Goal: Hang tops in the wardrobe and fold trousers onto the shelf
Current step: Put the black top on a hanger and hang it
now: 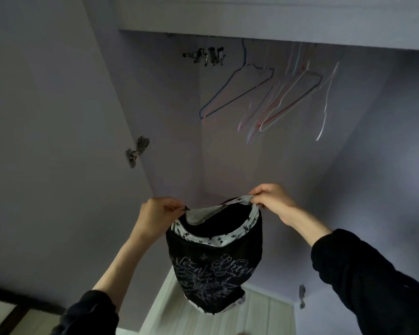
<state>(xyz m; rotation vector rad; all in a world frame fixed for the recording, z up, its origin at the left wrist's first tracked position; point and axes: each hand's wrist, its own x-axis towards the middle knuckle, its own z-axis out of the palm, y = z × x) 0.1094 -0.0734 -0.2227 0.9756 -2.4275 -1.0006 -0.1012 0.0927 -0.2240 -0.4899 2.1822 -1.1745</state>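
Observation:
A black top (213, 267) with white script print and a star-patterned white trim hangs in front of the open wardrobe. My left hand (159, 213) pinches its upper edge on the left. My right hand (270, 200) pinches the trim on the right, so the opening is stretched between both hands. Above, several thin wire hangers (276, 97) hang empty inside the wardrobe, a blue one (232, 93) furthest left. The rail they hang from is hidden behind the wardrobe's top panel.
The wardrobe's left door (46, 141) stands open, with a metal hinge (136, 151) on its inner edge. A cluster of metal clips (207, 56) hangs at the top left inside. The wardrobe's pale wooden floor (264, 315) shows below the top.

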